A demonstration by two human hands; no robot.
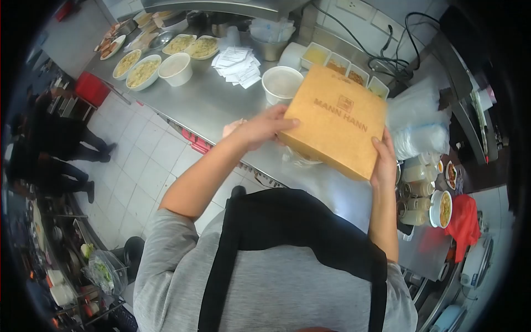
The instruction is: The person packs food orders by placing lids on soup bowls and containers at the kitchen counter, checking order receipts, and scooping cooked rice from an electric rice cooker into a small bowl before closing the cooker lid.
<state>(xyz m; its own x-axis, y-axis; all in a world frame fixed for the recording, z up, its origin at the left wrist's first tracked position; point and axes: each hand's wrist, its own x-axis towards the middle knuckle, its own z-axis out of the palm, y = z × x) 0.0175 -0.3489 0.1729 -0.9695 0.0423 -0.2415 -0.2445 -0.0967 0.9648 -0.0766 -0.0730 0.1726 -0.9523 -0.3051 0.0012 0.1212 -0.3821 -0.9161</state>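
Observation:
A closed brown cardboard box (pixel 337 122) printed "MANN HANN" is held above the steel counter, tilted. My left hand (pixel 268 127) grips its left edge, the thumb on top and the other fingers mostly out of sight. At the lower right corner, my right hand (pixel 384 160) is closed on the side, its thumb on the edge. Just left of the box stands a white round tub (pixel 281 83). Under the box, part of a clear plastic bag (pixel 298 159) shows near my left hand.
Paper slips (pixel 238 65), another white tub (pixel 175 69) and bowls of food (pixel 144 73) stand on the counter (pixel 204 105) at the left. Food trays (pixel 336 63) and plastic bags (pixel 420 122) lie beyond the box. Jars (pixel 417 203) are at the right. People stand at far left.

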